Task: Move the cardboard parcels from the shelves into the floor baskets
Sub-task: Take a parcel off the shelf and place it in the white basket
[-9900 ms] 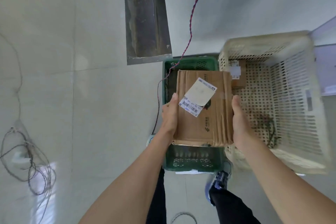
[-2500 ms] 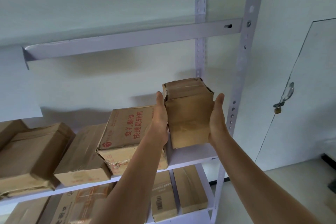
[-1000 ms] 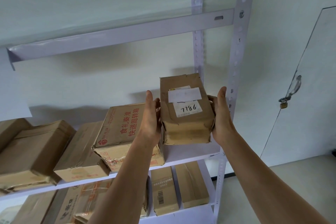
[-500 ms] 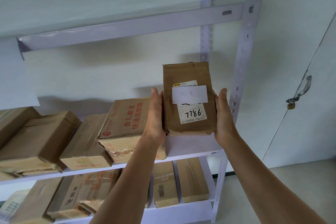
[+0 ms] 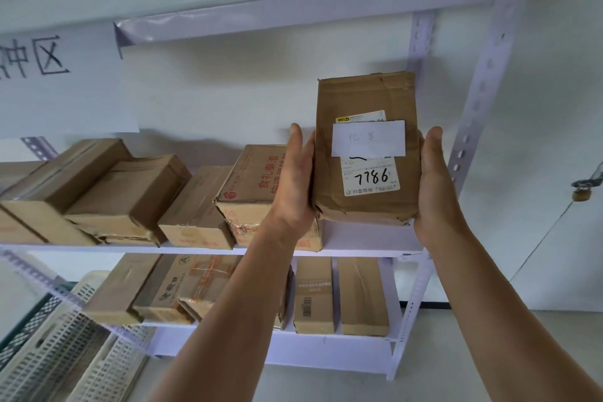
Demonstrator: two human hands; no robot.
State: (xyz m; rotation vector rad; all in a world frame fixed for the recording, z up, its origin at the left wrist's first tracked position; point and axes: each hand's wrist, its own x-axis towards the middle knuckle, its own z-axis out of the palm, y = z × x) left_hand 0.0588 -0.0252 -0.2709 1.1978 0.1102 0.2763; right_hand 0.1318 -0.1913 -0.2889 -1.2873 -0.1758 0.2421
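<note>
I hold a brown cardboard parcel [image 5: 362, 101] upright in front of the shelf unit, its white label reading 7786 facing me. My left hand [image 5: 295, 179] presses its left side and my right hand [image 5: 435, 186] presses its right side. It hangs clear of the middle shelf [image 5: 368, 240]. Several more parcels lie on that shelf, among them one with red print [image 5: 251, 179] just left of my left hand. Further parcels [image 5: 313, 295] rest on the lower shelf. A white floor basket [image 5: 81, 346] and a green basket [image 5: 29, 323] show at the bottom left.
The white metal shelf post [image 5: 483, 101] stands right of the parcel. A door with a padlock [image 5: 580, 194] is at the far right. A paper sign with black characters [image 5: 49, 75] hangs at the upper left. Pale floor shows at the bottom right.
The parcel has tilted up, so its label faces me squarely, and has lifted off the shelf. The view has turned left and down, bringing the baskets into sight.
</note>
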